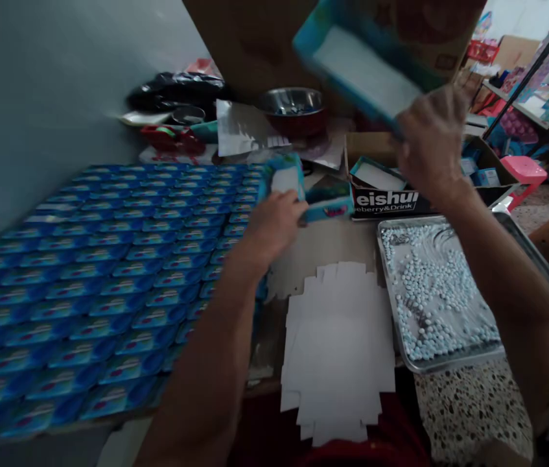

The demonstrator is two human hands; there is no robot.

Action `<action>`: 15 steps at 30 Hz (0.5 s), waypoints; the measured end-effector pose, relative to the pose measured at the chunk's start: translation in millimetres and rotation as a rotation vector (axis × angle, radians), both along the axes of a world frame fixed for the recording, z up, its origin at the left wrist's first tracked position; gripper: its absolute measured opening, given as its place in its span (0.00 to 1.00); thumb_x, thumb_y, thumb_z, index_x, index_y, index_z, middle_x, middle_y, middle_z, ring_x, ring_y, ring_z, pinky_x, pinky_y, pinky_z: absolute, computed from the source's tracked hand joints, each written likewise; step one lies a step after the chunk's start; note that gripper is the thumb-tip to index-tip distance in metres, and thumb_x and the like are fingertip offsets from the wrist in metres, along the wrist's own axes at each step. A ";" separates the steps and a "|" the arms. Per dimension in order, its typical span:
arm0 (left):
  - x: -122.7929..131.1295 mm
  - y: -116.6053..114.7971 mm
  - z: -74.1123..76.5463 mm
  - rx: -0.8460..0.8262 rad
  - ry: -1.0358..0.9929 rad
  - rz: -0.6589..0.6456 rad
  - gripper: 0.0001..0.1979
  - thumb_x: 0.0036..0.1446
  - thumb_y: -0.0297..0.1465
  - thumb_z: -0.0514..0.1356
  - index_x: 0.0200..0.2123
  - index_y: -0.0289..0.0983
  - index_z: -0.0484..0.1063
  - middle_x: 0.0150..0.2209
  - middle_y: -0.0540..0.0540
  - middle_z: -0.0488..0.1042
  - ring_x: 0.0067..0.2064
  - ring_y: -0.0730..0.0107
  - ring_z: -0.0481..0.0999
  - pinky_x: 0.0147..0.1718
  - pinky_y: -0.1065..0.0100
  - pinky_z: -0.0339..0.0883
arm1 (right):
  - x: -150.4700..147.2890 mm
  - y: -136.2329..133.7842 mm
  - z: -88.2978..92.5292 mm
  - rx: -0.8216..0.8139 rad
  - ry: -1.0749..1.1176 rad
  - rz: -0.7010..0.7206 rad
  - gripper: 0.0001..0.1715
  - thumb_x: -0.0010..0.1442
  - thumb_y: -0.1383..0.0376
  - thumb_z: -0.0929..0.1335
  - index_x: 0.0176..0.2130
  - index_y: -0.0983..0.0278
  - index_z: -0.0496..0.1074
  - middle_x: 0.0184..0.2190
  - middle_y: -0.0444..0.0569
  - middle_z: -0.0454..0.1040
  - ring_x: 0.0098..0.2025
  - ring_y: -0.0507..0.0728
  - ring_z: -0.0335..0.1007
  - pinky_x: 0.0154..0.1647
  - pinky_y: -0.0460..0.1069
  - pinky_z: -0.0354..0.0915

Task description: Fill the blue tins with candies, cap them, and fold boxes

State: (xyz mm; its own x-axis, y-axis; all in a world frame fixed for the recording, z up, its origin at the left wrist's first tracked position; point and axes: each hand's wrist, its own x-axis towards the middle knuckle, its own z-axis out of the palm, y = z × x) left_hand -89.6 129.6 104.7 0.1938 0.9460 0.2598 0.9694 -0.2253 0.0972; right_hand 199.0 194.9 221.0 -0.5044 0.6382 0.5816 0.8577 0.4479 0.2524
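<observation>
My right hand (432, 143) is raised and closed on one end of an open blue box (366, 68) with a white inside, tilted and smeared by motion. In front of the left rows, my left hand (274, 224) has its fingers closed on a smaller-looking blue carton (284, 170), also white inside. Just right of that hand sits another open blue box (330, 209) with printing on its side. A stack of flat white die-cut card blanks (337, 344) lies between my forearms.
Rows of blue printed packs (109, 279) cover the left side. A metal tray (403, 350) of small pale-blue pellets stands at right. Behind it is a black-printed cardboard box (385, 201) holding blue cartons. A steel bowl (291, 104) and a large cardboard box (255, 39) are at the back.
</observation>
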 end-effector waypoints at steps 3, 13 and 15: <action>26.3 10.0 58.1 0.096 0.045 -0.072 0.08 0.66 0.26 0.63 0.44 0.25 0.74 0.47 0.46 0.69 0.64 0.41 0.73 0.60 0.38 0.68 | 57.3 18.5 12.2 0.005 0.141 -0.130 0.40 0.74 0.41 0.61 0.58 0.74 0.77 0.62 0.63 0.74 0.68 0.76 0.63 0.65 0.72 0.58; 107.5 -8.7 87.5 0.189 -0.215 -0.142 0.16 0.68 0.35 0.52 0.43 0.29 0.76 0.66 0.42 0.67 0.73 0.40 0.64 0.55 0.47 0.69 | 124.5 -91.9 -79.4 -0.106 0.433 0.079 0.17 0.75 0.58 0.66 0.45 0.62 0.83 0.43 0.57 0.84 0.46 0.64 0.78 0.52 0.60 0.69; 85.4 -51.3 29.6 -0.004 -0.214 -0.083 0.11 0.66 0.28 0.64 0.51 0.34 0.77 0.62 0.41 0.73 0.68 0.44 0.72 0.63 0.43 0.68 | 107.9 -145.9 -116.4 -0.196 0.431 0.245 0.09 0.71 0.61 0.71 0.38 0.59 0.80 0.34 0.50 0.83 0.35 0.60 0.75 0.40 0.56 0.68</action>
